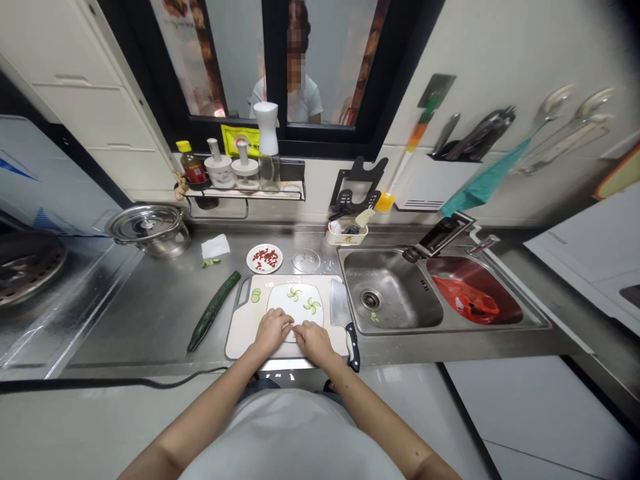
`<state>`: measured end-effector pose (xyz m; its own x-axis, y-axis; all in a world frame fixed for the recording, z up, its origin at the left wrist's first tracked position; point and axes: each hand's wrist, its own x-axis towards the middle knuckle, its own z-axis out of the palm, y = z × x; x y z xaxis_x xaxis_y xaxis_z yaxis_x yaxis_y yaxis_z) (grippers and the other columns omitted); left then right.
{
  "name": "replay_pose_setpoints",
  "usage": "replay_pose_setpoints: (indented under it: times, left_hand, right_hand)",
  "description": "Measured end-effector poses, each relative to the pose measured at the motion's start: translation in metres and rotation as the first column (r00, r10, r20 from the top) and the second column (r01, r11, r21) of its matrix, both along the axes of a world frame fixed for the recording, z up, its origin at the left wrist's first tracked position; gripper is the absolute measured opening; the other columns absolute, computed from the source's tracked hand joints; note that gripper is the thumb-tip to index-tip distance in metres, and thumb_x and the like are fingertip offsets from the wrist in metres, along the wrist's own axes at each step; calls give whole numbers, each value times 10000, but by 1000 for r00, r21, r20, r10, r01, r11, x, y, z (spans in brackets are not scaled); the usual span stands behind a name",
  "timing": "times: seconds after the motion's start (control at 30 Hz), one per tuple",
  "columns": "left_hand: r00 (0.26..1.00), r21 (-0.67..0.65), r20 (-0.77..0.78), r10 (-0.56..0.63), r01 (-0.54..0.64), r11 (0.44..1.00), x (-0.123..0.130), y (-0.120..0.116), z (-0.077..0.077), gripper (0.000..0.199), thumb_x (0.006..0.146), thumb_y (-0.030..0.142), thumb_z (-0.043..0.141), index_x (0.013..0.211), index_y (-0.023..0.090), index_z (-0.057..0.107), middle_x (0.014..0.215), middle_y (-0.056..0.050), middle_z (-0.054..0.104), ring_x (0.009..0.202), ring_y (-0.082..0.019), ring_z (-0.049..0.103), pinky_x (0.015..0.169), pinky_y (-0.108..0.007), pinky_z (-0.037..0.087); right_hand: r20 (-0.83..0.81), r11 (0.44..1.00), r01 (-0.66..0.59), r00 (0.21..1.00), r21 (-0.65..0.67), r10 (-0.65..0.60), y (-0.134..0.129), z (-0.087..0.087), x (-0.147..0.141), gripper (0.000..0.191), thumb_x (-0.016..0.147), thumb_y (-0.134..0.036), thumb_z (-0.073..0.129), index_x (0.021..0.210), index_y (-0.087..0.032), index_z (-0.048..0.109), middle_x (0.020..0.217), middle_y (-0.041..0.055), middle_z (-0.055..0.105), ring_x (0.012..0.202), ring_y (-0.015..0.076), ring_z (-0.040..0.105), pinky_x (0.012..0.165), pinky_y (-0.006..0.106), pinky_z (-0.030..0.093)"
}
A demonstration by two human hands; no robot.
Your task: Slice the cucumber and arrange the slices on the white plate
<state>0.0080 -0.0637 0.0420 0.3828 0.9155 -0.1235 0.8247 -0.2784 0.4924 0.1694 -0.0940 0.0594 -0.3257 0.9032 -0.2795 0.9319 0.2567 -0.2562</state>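
Note:
Both hands meet over the near part of a white square plate (277,295), which lies on a pale cutting board (240,340). My left hand (273,329) and my right hand (313,341) have their fingertips pinched close together; whatever is between them is too small and covered to make out. On the plate's far side are two fan shapes of thin cucumber slices (312,305). A short row of cucumber slices (255,295) rests on the board's left. Along its right edge lies a knife (340,303) with a black handle. A whole cucumber (213,312) is left of the board.
Behind the board stand a small plate of red pieces (265,259) and a clear round lid (306,261). A lidded steel pot (155,230) and a white paper (215,247) are back left. The double sink (395,325) to the right holds a red bag (465,300).

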Motion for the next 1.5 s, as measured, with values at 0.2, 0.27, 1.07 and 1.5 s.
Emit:
replay_pose_setpoints:
  times: [0.2,0.27,1.07,1.5]
  left_hand:
    - [1000,-27,-26,16,-16,999,1,1,0,248,902,305,500,1020,241,708,994,-72,629,988,-216,519,905,-343,356]
    - [999,-29,-37,18,-19,999,2,1,0,256,907,292,483,1018,243,708,994,-73,631,990,-216,518,902,-344,352]
    - [995,-20,-88,45,-47,999,7,0,1,210,893,242,486,969,236,682,982,-67,624,994,-221,505,860,-342,329]
    - [992,-33,-107,73,-77,996,10,-3,3,205,897,244,481,945,227,680,989,-69,633,994,-225,512,853,-346,330]
  right_hand:
    - [-4,1000,-10,1000,-18,10,4,0,-1,342,969,-275,342,1148,-229,630,994,84,648,915,189,573,745,267,384]
    - [-10,1000,-8,1000,-25,7,6,1,-2,343,966,-265,343,1159,-228,624,993,84,651,922,190,574,751,268,385]
    - [11,997,-63,998,-37,63,9,0,-4,378,949,-202,326,1265,-187,533,1050,113,655,942,206,588,759,279,400]
    - [37,994,-102,994,-31,103,13,0,-7,344,941,-186,342,1201,-167,566,1040,120,651,950,222,583,757,297,411]
